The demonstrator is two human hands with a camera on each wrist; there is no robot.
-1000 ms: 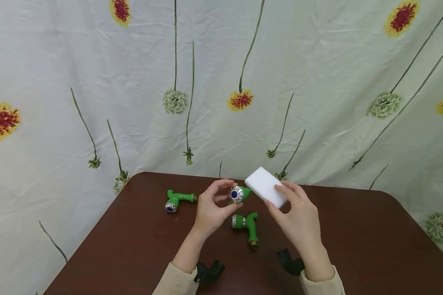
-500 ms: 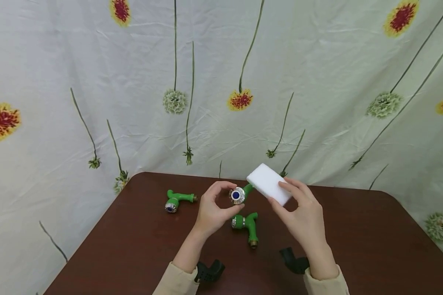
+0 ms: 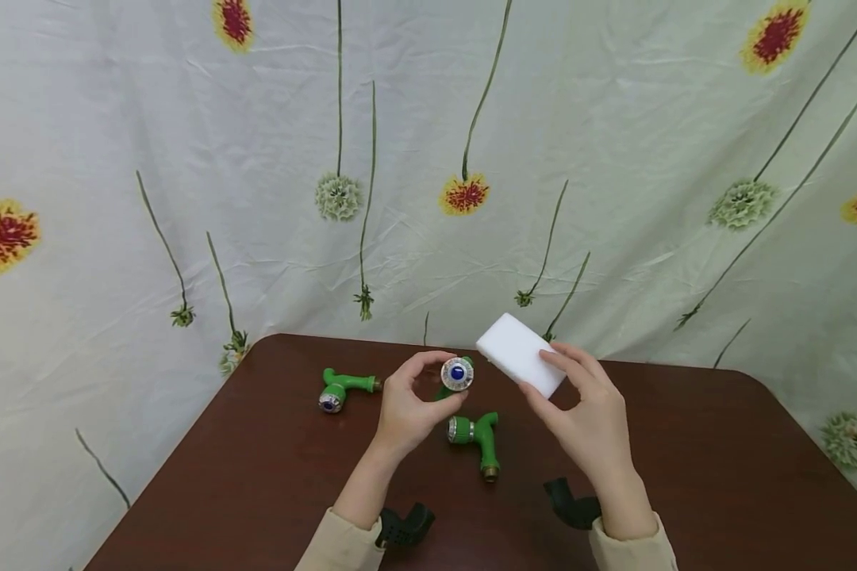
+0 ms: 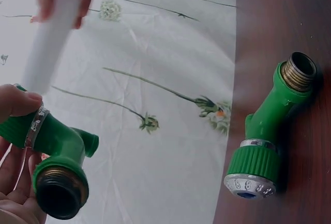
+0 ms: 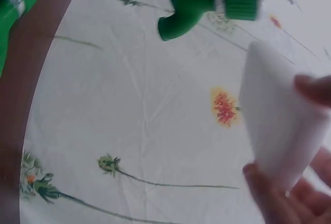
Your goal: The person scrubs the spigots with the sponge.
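Note:
My left hand (image 3: 412, 406) pinches a green faucet (image 3: 458, 374) by its ribbed knob, whose silver cap with a blue centre faces the head camera. In the left wrist view this faucet (image 4: 61, 144) shows its dark threaded inlet end. To its right, my right hand (image 3: 587, 412) grips a white sponge block (image 3: 520, 354) between thumb and fingers. In the right wrist view the sponge (image 5: 279, 115) is tilted and apart from the faucet (image 5: 191, 1). Both things are held above the table.
A second green faucet (image 3: 487, 444) lies on the dark brown table (image 3: 257, 492) below the hands. Another faucet (image 3: 334, 390) lies farther left. Black wrist mounts (image 3: 409, 525) stick out by both cuffs. A flowered cloth (image 3: 257, 159) hangs behind the table.
The held faucet has turned in my left hand, so its knob cap now faces the head camera more squarely. My right hand and the sponge have shifted slightly right and up.

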